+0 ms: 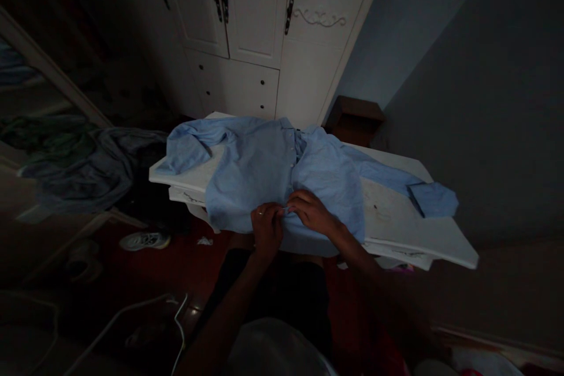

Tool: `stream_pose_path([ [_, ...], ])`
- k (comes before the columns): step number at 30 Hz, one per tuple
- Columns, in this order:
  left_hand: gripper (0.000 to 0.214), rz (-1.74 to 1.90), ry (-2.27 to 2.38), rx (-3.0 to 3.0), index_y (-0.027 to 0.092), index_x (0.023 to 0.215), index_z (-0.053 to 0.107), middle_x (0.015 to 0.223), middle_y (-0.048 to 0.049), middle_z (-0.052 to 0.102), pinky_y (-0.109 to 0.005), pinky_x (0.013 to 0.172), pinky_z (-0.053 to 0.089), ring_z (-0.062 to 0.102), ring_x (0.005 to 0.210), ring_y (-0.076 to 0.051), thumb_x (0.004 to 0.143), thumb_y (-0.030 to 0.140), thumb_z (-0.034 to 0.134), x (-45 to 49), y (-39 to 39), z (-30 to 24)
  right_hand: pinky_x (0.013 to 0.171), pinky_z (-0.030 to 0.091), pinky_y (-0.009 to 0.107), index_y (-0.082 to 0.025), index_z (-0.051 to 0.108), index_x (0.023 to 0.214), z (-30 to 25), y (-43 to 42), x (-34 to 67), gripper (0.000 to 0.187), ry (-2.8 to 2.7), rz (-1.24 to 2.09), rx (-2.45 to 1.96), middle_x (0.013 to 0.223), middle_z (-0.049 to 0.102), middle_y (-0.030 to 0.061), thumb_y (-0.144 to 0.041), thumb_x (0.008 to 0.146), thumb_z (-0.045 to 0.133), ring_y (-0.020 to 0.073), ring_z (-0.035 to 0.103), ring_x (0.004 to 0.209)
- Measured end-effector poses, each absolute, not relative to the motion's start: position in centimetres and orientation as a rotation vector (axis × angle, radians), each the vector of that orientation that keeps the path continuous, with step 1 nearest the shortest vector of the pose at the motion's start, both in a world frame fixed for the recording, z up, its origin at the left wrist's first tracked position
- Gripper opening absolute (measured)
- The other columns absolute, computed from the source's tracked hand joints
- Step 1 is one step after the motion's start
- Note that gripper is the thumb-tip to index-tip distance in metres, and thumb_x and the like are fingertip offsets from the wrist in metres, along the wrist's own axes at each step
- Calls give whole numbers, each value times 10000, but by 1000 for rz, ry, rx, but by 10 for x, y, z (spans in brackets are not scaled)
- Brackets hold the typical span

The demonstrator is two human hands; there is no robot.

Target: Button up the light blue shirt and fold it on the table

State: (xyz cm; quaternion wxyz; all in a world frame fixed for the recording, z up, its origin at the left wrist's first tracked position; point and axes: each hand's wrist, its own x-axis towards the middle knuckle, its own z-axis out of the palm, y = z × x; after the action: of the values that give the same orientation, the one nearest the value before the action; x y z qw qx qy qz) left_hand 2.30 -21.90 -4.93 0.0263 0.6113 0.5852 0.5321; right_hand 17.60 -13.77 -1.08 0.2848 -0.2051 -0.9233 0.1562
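A light blue button-up shirt (255,158) lies spread front side up across a white table (396,223). Its sleeves reach out to both sides, and the right-hand cuff lies folded near the table's end. My left hand (267,226), with a ring on one finger, pinches the shirt's front edge low on the button line. Close against it, my right hand (311,211) also pinches the cloth there. The fingertips of both hands nearly meet. Whatever button sits between them is too small to make out. Higher up, the front gapes slightly near the collar.
A white wardrobe (251,17) stands behind the table, with a small brown cabinet (356,111) to its right. Crumpled clothes (101,158) are piled at the left. A shoe (144,241) lies on the red floor, and a white hanger (127,308) shows at lower left.
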Motion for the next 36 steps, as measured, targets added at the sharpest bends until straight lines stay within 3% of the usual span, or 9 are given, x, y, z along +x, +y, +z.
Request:
stream_pose_path([
  [5,157,1673,1804,1816,190,895,621,900,-61,674,-364,812,438,604,875,-200,935,243,478,25,-221,-51,961,480,403,-238,603,1152,-7,-155,179,240,-2266,461,-696,1192,567,104,-287,919,572,222,543,1136],
  [9,197,1679,1796,1759,191,871,624,892,-60,674,-371,822,444,608,885,-202,944,287,468,25,-221,-52,818,520,328,-234,676,965,0,-182,177,122,-2049,538,-892,939,633,59,-281,917,575,183,611,903],
  [18,218,1727,1692,1538,196,815,617,830,-43,656,-334,782,456,602,833,-185,931,302,466,26,-221,-35,479,463,223,-208,737,833,-7,-205,147,205,-1517,1290,-1263,670,672,5,-369,810,612,112,571,521],
  [23,227,1708,1640,1471,189,788,622,800,-37,643,-323,763,465,602,801,-183,918,306,477,23,-220,-33,326,306,157,-167,724,780,-3,-204,139,295,-1239,1458,-1264,745,699,34,-452,717,682,81,545,460],
  [31,213,1696,1597,1489,186,808,633,825,-43,650,-329,776,478,609,818,-183,912,298,485,21,-223,-38,330,396,174,-145,715,818,-3,-210,135,390,-1042,1558,-1288,798,733,71,-481,624,754,138,646,511],
  [36,199,1656,1558,1578,192,821,640,828,-35,661,-326,780,484,619,822,-175,910,284,488,17,-225,-36,314,373,164,-145,710,824,-5,-211,131,393,-980,1500,-1303,825,741,83,-482,627,756,134,646,499],
])
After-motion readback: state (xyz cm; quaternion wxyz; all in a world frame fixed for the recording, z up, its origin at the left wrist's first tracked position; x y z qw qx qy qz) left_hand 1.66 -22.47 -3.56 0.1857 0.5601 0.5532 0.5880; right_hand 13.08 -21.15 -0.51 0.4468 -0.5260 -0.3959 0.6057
